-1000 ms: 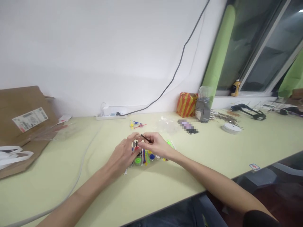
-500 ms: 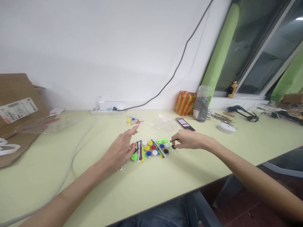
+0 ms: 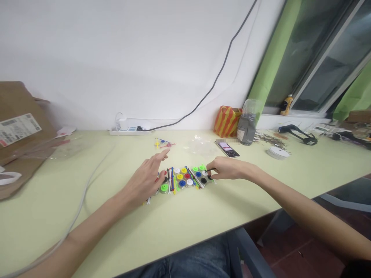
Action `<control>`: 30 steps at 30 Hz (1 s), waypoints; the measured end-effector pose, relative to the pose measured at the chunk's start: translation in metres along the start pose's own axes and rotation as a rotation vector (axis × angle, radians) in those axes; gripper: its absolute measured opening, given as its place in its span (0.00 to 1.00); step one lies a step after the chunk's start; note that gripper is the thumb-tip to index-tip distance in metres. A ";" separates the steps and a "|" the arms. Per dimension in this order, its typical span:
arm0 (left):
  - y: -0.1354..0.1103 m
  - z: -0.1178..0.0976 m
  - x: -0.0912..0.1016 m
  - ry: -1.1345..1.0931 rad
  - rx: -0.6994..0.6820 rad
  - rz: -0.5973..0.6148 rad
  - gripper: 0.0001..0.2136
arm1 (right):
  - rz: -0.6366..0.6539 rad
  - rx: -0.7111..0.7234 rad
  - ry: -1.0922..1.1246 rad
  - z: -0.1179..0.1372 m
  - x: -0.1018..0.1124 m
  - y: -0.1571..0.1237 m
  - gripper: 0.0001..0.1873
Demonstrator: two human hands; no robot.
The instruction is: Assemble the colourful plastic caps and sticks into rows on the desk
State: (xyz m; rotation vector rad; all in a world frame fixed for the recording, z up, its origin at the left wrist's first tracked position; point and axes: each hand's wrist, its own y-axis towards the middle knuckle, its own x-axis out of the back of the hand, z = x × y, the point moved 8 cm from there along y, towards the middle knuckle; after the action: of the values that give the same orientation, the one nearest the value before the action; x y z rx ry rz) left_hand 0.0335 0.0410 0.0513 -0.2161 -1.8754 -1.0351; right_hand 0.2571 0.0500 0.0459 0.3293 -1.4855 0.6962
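Small clear pots with coloured caps stand in a tight row on the table, among them a green-capped pot (image 3: 164,188), a red-capped pot (image 3: 187,176) and a white-capped pot (image 3: 189,182). Bundles of thin coloured plastic sticks (image 3: 172,180) lie between the groups of pots. My left hand (image 3: 145,175) rests at the row's left end, fingers stretched out and thumb beside the pots, covering some of them. At the right end, my right hand (image 3: 228,168) pinches a thin black stick (image 3: 211,169) above the pots; its fingers partly hide a black cap (image 3: 210,177).
Behind the row lie a few yellow, blue and pink plastic pieces (image 3: 164,143), a clear plastic bag (image 3: 199,145) and a phone (image 3: 228,149). A striped bag (image 3: 227,121) stands by the wall. A cardboard bag (image 3: 21,135) is at left; a pale cable (image 3: 88,181) crosses the table.
My right hand has shifted slightly left with the black stick, closer over the right-end pots. My left hand keeps its place at the left end. The view has tilted a little.
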 end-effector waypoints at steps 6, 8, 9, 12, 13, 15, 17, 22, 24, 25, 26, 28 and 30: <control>-0.002 0.003 -0.001 -0.035 0.032 0.004 0.31 | 0.037 -0.004 -0.030 -0.002 -0.007 0.002 0.10; -0.003 0.004 0.001 -0.046 0.045 -0.012 0.33 | 0.038 -0.006 -0.024 -0.003 -0.008 0.004 0.10; -0.003 0.005 0.002 -0.049 0.049 -0.023 0.33 | 0.034 -0.006 -0.018 -0.003 -0.009 0.004 0.09; -0.003 0.005 0.004 -0.048 0.059 -0.043 0.34 | 0.006 -0.017 0.037 -0.006 -0.006 0.003 0.10; -0.003 0.005 0.005 -0.046 0.061 -0.045 0.34 | -0.017 -0.027 0.069 -0.008 -0.005 0.002 0.11; -0.002 0.005 0.005 -0.039 0.062 -0.045 0.34 | -0.103 -0.079 0.146 -0.018 0.000 0.000 0.11; -0.002 0.003 0.005 -0.031 0.051 -0.044 0.33 | -0.188 -0.195 0.260 -0.036 0.000 -0.002 0.11; -0.001 0.001 0.005 -0.030 0.029 -0.042 0.33 | -0.194 -0.401 0.621 -0.069 -0.028 0.003 0.21; -0.002 0.001 0.006 -0.036 0.035 -0.043 0.33 | -0.206 -0.381 0.658 -0.070 -0.032 0.006 0.21; -0.002 0.002 0.006 -0.039 0.040 -0.044 0.33 | -0.199 -0.368 0.659 -0.069 -0.032 0.007 0.20; -0.002 0.002 0.007 -0.040 0.046 -0.045 0.33 | -0.185 -0.358 0.652 -0.068 -0.033 0.008 0.18; -0.002 0.003 0.007 -0.043 0.052 -0.044 0.33 | -0.165 -0.343 0.595 -0.065 -0.032 0.008 0.14; -0.002 0.003 0.006 -0.047 0.053 -0.038 0.33 | -0.198 -0.337 0.475 -0.064 -0.027 0.008 0.13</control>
State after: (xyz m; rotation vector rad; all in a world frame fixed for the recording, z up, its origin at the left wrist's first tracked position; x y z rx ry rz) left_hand 0.0269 0.0407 0.0549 -0.1753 -1.9535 -1.0126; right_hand 0.3046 0.0889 0.0121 0.0425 -1.0724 0.3249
